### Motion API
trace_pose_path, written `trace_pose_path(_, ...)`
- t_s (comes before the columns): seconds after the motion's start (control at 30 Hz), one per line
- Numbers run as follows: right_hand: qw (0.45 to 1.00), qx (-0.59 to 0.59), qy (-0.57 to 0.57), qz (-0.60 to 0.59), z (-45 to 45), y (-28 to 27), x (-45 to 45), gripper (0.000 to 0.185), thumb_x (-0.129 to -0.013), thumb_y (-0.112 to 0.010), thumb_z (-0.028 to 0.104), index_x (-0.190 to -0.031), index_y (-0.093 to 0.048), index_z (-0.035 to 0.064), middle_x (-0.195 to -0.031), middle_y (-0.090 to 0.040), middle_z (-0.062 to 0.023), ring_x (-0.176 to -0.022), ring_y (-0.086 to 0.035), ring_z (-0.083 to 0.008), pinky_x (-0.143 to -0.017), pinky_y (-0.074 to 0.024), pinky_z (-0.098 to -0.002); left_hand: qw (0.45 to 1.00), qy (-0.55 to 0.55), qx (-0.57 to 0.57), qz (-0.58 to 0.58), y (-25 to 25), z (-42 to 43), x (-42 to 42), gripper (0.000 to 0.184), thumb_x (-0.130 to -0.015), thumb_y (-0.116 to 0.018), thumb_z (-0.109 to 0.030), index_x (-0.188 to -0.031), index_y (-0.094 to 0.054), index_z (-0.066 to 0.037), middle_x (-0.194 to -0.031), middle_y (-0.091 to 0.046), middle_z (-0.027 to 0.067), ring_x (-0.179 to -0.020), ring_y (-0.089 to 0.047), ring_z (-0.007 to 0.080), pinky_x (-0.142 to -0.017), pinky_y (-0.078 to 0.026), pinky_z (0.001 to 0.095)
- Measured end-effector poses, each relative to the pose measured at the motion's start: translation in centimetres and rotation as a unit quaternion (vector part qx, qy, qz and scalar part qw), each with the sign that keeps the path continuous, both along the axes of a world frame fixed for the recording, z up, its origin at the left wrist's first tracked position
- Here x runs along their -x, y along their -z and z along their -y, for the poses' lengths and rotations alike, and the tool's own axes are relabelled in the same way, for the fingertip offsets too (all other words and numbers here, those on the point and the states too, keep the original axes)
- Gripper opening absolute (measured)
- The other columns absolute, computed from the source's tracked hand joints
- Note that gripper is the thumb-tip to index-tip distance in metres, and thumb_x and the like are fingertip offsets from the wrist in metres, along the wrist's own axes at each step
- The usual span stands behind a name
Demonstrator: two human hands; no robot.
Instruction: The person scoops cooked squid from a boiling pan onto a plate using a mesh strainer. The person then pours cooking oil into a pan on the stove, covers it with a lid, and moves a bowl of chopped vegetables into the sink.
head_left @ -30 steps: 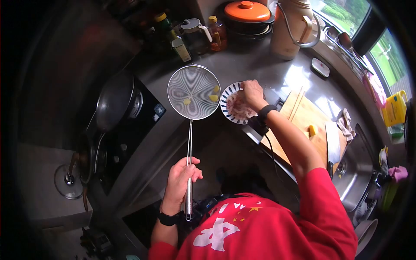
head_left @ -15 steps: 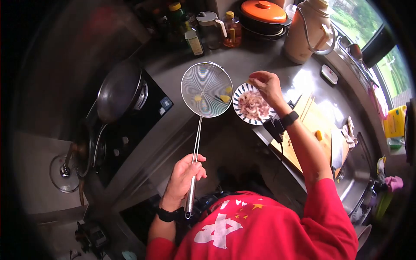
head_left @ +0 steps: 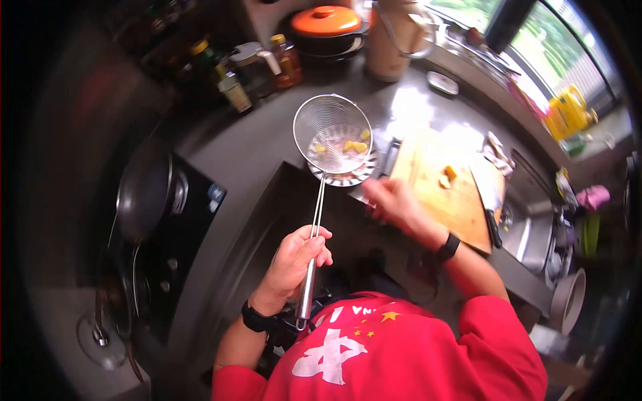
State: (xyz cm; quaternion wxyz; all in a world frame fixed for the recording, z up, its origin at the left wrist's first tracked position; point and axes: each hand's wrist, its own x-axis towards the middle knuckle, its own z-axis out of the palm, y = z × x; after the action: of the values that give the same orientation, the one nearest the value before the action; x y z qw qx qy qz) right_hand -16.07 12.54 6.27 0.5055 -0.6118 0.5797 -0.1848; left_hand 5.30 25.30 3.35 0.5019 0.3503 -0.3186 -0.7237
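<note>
My left hand (head_left: pixel 297 264) is closed round the handle of a wire strainer (head_left: pixel 324 123), whose basket hangs over the plate. Several yellow pieces (head_left: pixel 358 146) lie in the mesh. Beneath it the striped-rim plate (head_left: pixel 354 179) sits at the counter's edge, its pale pink contents mostly hidden by the strainer. My right hand (head_left: pixel 396 204) is just below and right of the plate, away from the strainer; its fingers are smeared by motion, and whether they hold anything is unclear.
A cutting board (head_left: pixel 428 174) bears yellow pieces and a knife (head_left: pixel 487 194), beside the sink (head_left: pixel 527 234). A pan (head_left: pixel 144 197) rests on the stove at left. Bottles (head_left: pixel 234 90), an orange-lidded pot (head_left: pixel 326 22) and a large jug (head_left: pixel 389 50) line the back.
The strainer has moved over the plate, and another yellow piece appears in it. My right hand has left the plate, coming down toward my body. The view has turned right.
</note>
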Motion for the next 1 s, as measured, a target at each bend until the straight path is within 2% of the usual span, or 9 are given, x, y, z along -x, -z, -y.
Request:
trace_pose_path(0.07, 0.986, -0.120, -0.035, 0.115, -4.5, 0.8, 0.7, 0.049, -0.098, -0.053, 0.044, -0.108, -0.064, -0.0025, -0.092, -0.068, -0.0076, -0.079, -0.063, -0.0124, -0.070, -0.0528, -0.0269, 0.999, 0.040, 0.018, -0.017, 0.0, 1.7, 1.6, 0.023, -0.100, -0.050, -0.018, -0.109, -0.054, 0.002, -0.069, -0.053, 0.0014, -0.071, -0.055, 0.0126, -0.075, -0.047, 0.0272)
trace_pose_path(0.17, 0.942, -0.055, 0.025, 0.330, -9.3, -1.0, 0.3, 0.046, -0.093, -0.066, 0.031, -0.122, -0.055, -0.0043, -0.102, -0.065, -0.0047, -0.088, -0.060, -0.0090, -0.077, -0.0508, -0.0264, 0.995, 0.090, 0.046, -0.004, 0.1, 4.5, 4.8, 0.023, -0.101, -0.049, -0.020, -0.109, -0.054, 0.001, -0.073, -0.057, 0.0036, -0.074, -0.058, 0.0112, -0.071, -0.047, 0.0232)
trace_pose_path(0.33, 0.954, 0.021, 0.104, 0.281, -14.0, -2.2, 7.3, 0.068, -0.084, -0.077, 0.022, -0.134, -0.040, -0.0047, -0.110, -0.057, -0.0122, -0.094, -0.064, -0.0147, -0.081, -0.0527, -0.0284, 0.985, 0.163, 0.061, -0.012, -1.4, 6.8, 13.3, 0.016, -0.101, -0.052, -0.019, -0.107, -0.053, -0.004, -0.078, -0.055, 0.0007, -0.073, -0.055, 0.0079, -0.065, -0.047, 0.0207)
trace_pose_path(0.43, 0.910, -0.036, 0.130, 0.392, -15.2, -3.5, 10.7, 0.054, -0.086, -0.067, 0.000, -0.133, -0.041, 0.0006, -0.108, -0.057, -0.0075, -0.092, -0.064, -0.0142, -0.075, -0.0549, -0.0268, 0.973, 0.223, 0.044, 0.031, -2.6, 6.9, 18.8, 0.014, -0.101, -0.053, -0.022, -0.106, -0.051, -0.009, -0.080, -0.055, -0.0007, -0.069, -0.054, 0.0055, -0.057, -0.046, 0.0193)
trace_pose_path(0.57, 0.875, -0.030, 0.235, 0.422, -15.4, -3.0, 15.6, 0.038, -0.088, -0.061, -0.001, -0.123, -0.046, 0.0028, -0.092, -0.057, -0.0041, -0.075, -0.061, -0.0115, -0.060, -0.0526, -0.0250, 0.949, 0.310, 0.029, 0.055, -4.1, 6.5, 25.8, 0.023, -0.102, -0.052, -0.025, -0.116, -0.048, -0.008, -0.088, -0.056, 0.0001, -0.076, -0.057, 0.0056, -0.058, -0.046, 0.0192)
trace_pose_path(0.67, 0.841, 0.012, 0.341, 0.421, -16.6, -4.1, 20.8, 0.010, -0.093, -0.053, 0.006, -0.103, -0.050, 0.0065, -0.075, -0.047, 0.0005, -0.057, -0.045, -0.0061, -0.041, -0.0363, -0.0205, 0.914, 0.363, 0.127, 0.132, -4.6, 6.3, 31.2, 0.045, -0.102, -0.050, -0.030, -0.138, -0.041, -0.004, -0.118, -0.055, 0.0098, -0.108, -0.054, 0.0152, -0.092, -0.044, 0.0293)
trace_pose_path(0.87, 0.795, 0.020, 0.457, 0.400, -18.5, -3.7, 32.6, 0.019, -0.099, -0.056, 0.026, -0.095, -0.051, 0.0073, -0.068, -0.045, 0.0020, -0.046, -0.038, -0.0045, -0.035, -0.0309, -0.0203, 0.894, 0.361, 0.196, 0.177, -6.6, 5.4, 34.9, 0.044, -0.099, -0.054, -0.032, -0.135, -0.049, -0.005, -0.120, -0.061, 0.0079, -0.114, -0.054, 0.0163, -0.099, -0.040, 0.0324)
trace_pose_path(0.9, 0.726, -0.023, 0.429, 0.537, -18.6, -1.6, 37.3, 0.029, -0.100, -0.051, 0.034, -0.092, -0.050, 0.0059, -0.067, -0.045, 0.0014, -0.045, -0.037, -0.0052, -0.034, -0.0295, -0.0204, 0.884, 0.389, 0.174, 0.192, -6.7, 6.0, 34.9, 0.041, -0.099, -0.055, -0.030, -0.132, -0.052, -0.005, -0.118, -0.062, 0.0080, -0.116, -0.054, 0.0168, -0.098, -0.040, 0.0324)
trace_pose_path(1.0, 0.635, -0.098, 0.394, 0.657, -18.2, 3.3, 45.7, 0.038, -0.102, -0.045, 0.040, -0.093, -0.051, 0.0032, -0.063, -0.040, 0.0018, -0.042, -0.032, -0.0051, -0.032, -0.0271, -0.0209, 0.901, 0.357, 0.131, 0.208, -5.4, 7.0, 33.1, 0.036, -0.097, -0.058, -0.025, -0.125, -0.057, -0.003, -0.115, -0.064, 0.0088, -0.113, -0.057, 0.0167, -0.095, -0.044, 0.0306)
